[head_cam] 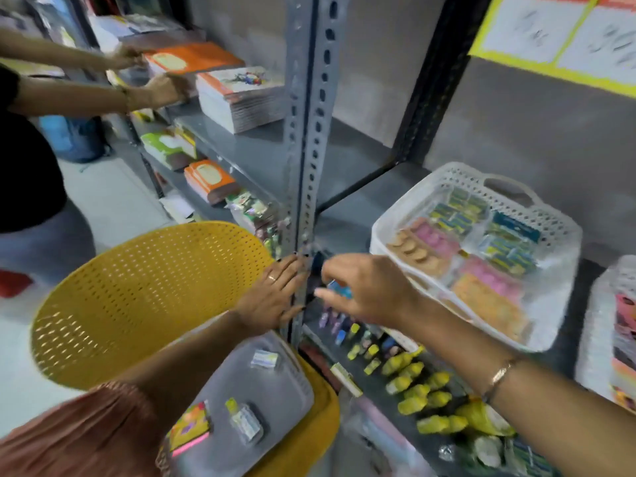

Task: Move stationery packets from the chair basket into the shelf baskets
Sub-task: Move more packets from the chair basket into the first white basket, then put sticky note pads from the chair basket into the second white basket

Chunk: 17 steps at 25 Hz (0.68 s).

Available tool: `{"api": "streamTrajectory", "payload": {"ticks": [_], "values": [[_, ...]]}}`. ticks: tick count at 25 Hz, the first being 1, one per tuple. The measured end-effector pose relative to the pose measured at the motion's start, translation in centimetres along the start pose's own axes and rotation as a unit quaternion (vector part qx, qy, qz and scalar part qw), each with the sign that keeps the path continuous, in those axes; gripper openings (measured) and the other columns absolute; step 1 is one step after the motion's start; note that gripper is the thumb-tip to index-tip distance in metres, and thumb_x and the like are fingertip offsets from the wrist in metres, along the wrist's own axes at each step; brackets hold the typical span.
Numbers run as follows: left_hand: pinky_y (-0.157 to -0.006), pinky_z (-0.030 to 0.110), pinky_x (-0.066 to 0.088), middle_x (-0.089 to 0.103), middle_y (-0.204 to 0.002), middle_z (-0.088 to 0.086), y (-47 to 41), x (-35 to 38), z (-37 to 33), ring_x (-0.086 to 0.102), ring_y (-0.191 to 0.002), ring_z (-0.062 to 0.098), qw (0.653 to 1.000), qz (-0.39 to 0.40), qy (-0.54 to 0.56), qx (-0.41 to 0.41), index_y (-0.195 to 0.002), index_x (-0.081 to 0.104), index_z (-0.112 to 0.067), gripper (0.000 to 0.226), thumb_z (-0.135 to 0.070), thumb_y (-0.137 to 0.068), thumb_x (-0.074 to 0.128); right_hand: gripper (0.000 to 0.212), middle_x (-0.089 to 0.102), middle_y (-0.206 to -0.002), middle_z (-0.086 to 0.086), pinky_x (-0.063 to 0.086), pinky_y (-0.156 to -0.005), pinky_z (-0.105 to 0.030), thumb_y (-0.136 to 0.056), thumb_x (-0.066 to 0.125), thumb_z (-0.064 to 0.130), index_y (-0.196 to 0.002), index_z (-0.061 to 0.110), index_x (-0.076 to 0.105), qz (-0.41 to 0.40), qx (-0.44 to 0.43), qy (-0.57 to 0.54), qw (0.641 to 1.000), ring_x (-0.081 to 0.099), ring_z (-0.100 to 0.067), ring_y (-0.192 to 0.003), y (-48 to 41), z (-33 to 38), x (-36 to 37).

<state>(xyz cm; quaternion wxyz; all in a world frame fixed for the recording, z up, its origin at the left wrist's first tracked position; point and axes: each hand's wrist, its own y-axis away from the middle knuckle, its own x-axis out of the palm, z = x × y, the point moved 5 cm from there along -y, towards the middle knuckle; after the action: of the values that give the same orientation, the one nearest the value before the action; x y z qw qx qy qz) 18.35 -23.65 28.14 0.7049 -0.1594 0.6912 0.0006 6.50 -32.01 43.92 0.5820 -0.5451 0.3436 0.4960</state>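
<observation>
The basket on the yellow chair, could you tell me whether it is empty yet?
Not empty. The grey basket on the chair still holds a few small packets on its bottom.

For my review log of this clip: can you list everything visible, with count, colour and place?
Chair: one, yellow, lower left.
Chair basket: one, grey, on the chair, a few packets inside.
Shelf basket: one, white, right shelf, full of coloured packets.
Second basket: one, white, far right, partly cut off.
Notebook stacks: several, orange and white, left shelves.
Yellow items: many, lower shelf; too blurred to identify.
Shelf post: grey, centre.
Other person: left edge, handling notebooks.
Left hand: on the post.
Right hand: holding a small blue item.
</observation>
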Motion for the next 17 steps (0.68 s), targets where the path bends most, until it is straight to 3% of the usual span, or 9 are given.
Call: {"api": "streamTrajectory", "payload": {"ticks": [3, 5, 8, 13, 17], "values": [[-0.106, 0.044, 0.023, 0.038, -0.145, 0.02, 10.2, 4.5, 4.0, 0.028, -0.136, 0.033, 0.994, 0.054, 0.023, -0.094, -0.129, 0.041, -0.007, 0.059, -0.052, -0.095, 0.025, 0.034, 0.066, -0.098, -0.01, 0.05, -0.067, -0.039, -0.087, 0.048, 0.042, -0.098, 0.011, 0.059, 0.16, -0.024, -0.041, 0.986, 0.063, -0.029, -0.094, -0.2, 3.1, 9.8], [-0.105, 0.045, 0.031, 0.043, -0.141, 0.02, 16.4, 7.1, 5.9, 0.034, -0.132, 0.034, 0.982, 0.11, 0.03, -0.151, -0.121, 0.053, -0.006, 0.069, -0.057, -0.095, 0.014, 0.036, 0.06, -0.117, -0.012, 0.048, -0.079, -0.043, -0.088, 0.055, 0.034, -0.114, 0.01, 0.053, 0.249, -0.026, -0.055, 0.967, 0.055, -0.029, -0.113, 0.0, 4.3, 16.9], [-0.095, 0.045, 0.045, 0.054, -0.13, 0.021, 24.5, 10.9, 6.5, 0.051, -0.121, 0.035, 0.959, 0.194, 0.027, -0.205, -0.11, 0.065, -0.006, 0.081, -0.06, -0.093, 0.008, 0.043, 0.054, -0.126, -0.013, 0.045, -0.088, -0.045, -0.086, 0.059, 0.031, -0.12, 0.007, 0.048, 0.35, -0.06, -0.054, 0.933, 0.047, -0.031, -0.122, 0.5, 7.0, 26.8], [-0.106, 0.044, 0.015, 0.061, -0.123, 0.018, 31.9, 16.5, 6.4, 0.054, -0.117, 0.036, 0.941, 0.264, 0.026, -0.208, -0.105, 0.068, -0.005, 0.073, -0.058, -0.091, 0.02, 0.057, 0.047, -0.128, -0.014, 0.042, -0.093, -0.044, -0.079, 0.067, 0.029, -0.125, 0.006, 0.042, 0.436, -0.041, -0.07, 0.896, 0.041, -0.031, -0.123, 2.5, 11.3, 39.9], [-0.106, 0.044, 0.021, 0.056, -0.129, 0.02, 34.5, 20.2, 6.2, 0.048, -0.123, 0.035, 0.94, 0.274, 0.066, -0.192, -0.113, 0.061, -0.004, 0.077, -0.061, -0.093, 0.013, 0.083, 0.035, -0.141, -0.014, 0.036, -0.103, -0.043, -0.075, 0.072, 0.031, -0.139, 0.004, 0.027, 0.454, -0.022, -0.072, 0.888, 0.033, -0.03, -0.131, 4.3, 13.4, 46.8]]}}
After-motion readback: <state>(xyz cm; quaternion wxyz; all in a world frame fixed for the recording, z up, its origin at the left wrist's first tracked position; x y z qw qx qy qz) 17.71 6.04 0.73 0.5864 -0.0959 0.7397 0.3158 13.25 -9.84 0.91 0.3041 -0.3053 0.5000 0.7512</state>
